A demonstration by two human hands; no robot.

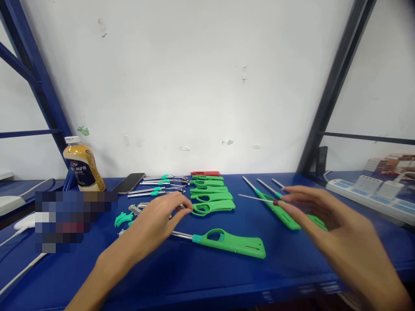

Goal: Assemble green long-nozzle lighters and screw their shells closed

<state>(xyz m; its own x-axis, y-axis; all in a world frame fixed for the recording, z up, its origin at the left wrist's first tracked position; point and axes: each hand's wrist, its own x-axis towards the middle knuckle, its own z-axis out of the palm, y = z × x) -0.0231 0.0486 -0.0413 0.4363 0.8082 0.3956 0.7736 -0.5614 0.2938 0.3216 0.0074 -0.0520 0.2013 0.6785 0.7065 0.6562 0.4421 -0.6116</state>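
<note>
My left hand (164, 214) reaches over the middle of the table, thumb and fingers pinched at the trigger-loop end of a green lighter handle shell (220, 207). That shell is the nearest in a stack-like row of green shells (212, 197), with a red shell (205, 173) at the back. My right hand (337, 220) is closed on a thin screwdriver (256, 198), its shaft pointing left and a red part showing at the fingers. Before me lies a green utility lighter (233, 245) with a metal tube. More green lighters (282, 214) lie beneath my right hand, partly hidden.
Metal tubes with wires (155, 190) and teal triggers (123, 219) lie to the left. Behind them are a phone (129, 183) and a drink bottle (84, 166). A power strip (359, 194) stands right. The white wall (201, 86) closes off the back.
</note>
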